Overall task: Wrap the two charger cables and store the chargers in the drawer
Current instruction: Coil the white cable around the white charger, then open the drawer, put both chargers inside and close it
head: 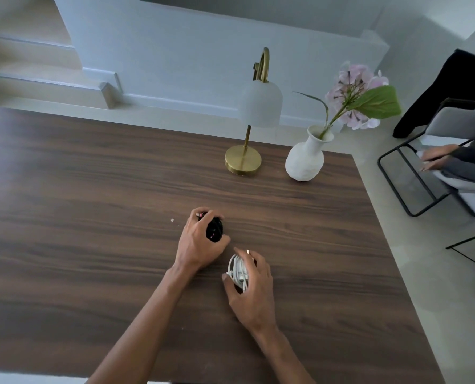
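Left hand (196, 245) grips the wound black charger (214, 230), right hand (254, 284) the white charger (237, 271) (both above the table (92, 217)).

A big brown wood table (92, 189) filled most of the view. On its far side stood a lamp (258, 112) with a gold foot and a white shade. Just beside it was a white vase (304, 159) with a pink flower (352, 87). The wall (203, 37) behind was white. The floor (413, 245) was pale. A black metal chair (413, 173) stood to the right.
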